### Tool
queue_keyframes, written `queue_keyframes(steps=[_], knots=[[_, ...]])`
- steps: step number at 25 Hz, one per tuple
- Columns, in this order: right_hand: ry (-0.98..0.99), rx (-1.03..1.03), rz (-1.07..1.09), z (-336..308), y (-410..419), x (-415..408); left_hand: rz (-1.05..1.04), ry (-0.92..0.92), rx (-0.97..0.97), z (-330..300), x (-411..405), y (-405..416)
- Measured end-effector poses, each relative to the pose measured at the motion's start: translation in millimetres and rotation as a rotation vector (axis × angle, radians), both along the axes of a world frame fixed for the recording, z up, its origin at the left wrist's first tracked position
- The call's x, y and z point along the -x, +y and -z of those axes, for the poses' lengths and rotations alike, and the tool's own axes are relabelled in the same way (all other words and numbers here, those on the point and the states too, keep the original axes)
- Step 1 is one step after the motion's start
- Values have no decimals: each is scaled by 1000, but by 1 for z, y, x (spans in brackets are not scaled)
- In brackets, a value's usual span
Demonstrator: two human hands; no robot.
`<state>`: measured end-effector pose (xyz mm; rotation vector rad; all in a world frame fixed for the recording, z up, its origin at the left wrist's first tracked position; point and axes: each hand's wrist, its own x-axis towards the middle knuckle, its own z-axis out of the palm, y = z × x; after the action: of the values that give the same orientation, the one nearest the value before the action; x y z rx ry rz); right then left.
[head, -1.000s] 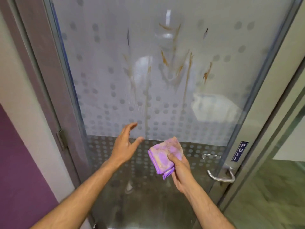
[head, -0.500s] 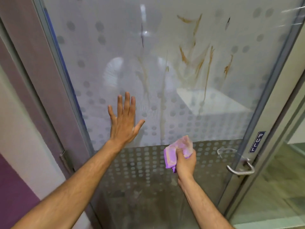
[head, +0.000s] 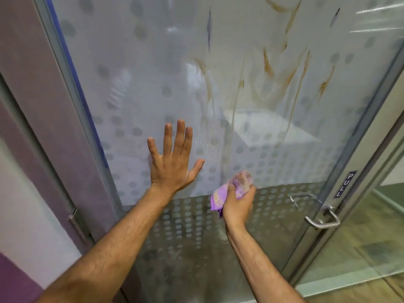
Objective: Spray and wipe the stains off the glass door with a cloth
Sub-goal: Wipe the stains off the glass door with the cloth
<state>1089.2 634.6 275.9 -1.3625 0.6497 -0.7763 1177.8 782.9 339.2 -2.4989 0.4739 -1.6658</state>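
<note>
Here the right hand [head: 237, 204] grips the bunched cloth [head: 231, 190], its length slanting up-right.

The glass door [head: 153, 84] is frosted white with grey dots; brown-orange stains [head: 290, 71] streak it toward one o'clock; the cloth [head: 231, 191] is purple with tan blotches; the handle [head: 321, 217] is silver

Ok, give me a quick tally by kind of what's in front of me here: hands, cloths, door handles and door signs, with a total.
Hands: 2, the left hand flat on the glass door and the right hand gripping the cloth
Cloths: 1, the purple cloth
Door handles: 1, the metal handle
Door signs: 1, the PULL sign
Total: 5
</note>
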Motion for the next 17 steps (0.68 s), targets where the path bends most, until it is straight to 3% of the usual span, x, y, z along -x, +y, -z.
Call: queue_keyframes(steps=[6, 11, 14, 17], knots=[[-22, 18, -51, -36, 5, -8, -13, 9, -12, -2, 0, 1], [-287, -68, -206, -91, -21, -4, -2, 23, -14, -3, 3, 2], [-382, -136, -84, -105, -52, 6, 1, 32, -26, -3, 4, 4], [-399, -68, 105, -97, -79, 22, 1, 38, -20, -2, 3, 4]])
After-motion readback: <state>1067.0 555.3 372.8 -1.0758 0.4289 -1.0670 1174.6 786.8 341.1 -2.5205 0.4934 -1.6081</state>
